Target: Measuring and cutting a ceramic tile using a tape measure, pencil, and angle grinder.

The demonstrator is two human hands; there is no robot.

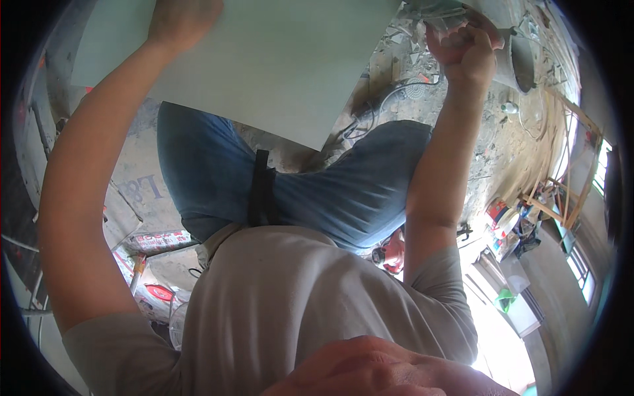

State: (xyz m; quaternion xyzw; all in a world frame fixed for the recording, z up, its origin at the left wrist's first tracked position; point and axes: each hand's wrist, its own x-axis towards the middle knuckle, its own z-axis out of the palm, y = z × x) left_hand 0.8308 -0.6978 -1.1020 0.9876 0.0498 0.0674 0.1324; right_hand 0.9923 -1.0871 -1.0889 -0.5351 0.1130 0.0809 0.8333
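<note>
A large pale grey-green board (277, 66), with straight edges, spans the upper middle above my jeans. My left hand (183, 21) rests on its upper left part, its fingers indistinct near the top edge of the view. Just past the board's right edge, my right hand (462, 49) is curled closed around something small that I cannot make out, among clear, glinting bits. A grey bucket (522, 63) lies right beside that hand.
Rubble and a grey hose or cable (383, 99) lie right of the board. A red power tool (389, 254) is by my right hip. Printed boards or packaging (155, 241) lie at my left. Wooden framing (578, 178) and piled items (508, 224) stand at the right.
</note>
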